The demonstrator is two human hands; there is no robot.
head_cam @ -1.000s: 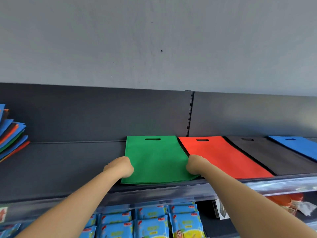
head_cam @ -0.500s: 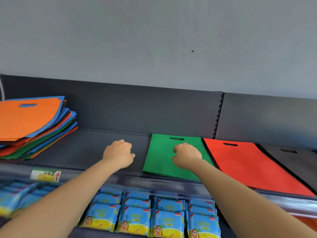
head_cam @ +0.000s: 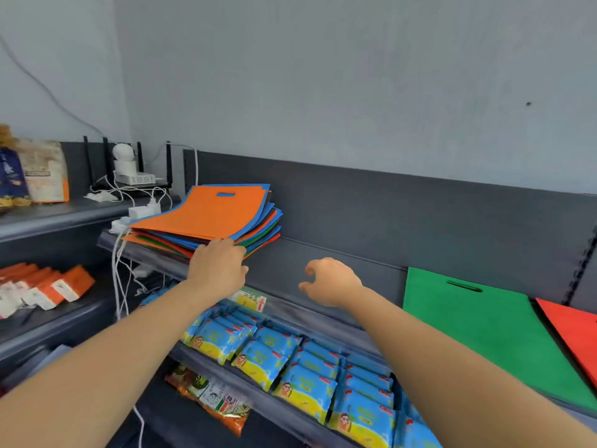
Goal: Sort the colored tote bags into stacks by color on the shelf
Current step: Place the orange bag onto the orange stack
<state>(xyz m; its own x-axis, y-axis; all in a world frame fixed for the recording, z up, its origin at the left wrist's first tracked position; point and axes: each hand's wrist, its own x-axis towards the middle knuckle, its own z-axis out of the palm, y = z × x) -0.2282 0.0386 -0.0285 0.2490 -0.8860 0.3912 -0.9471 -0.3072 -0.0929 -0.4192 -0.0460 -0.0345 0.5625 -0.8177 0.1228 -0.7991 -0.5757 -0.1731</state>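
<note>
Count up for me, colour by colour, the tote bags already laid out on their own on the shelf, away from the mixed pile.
Green tote bag: 1
Red tote bag: 1
Total: 2 in view. The red one is cut by the picture's right edge, so more may lie beyond it. The mixed pile, with an orange bag on top, is too layered to count.

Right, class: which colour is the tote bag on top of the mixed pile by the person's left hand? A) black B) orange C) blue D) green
B: an orange bag lies on top of the mixed pile, and the left hand is at the pile's front edge.
</note>
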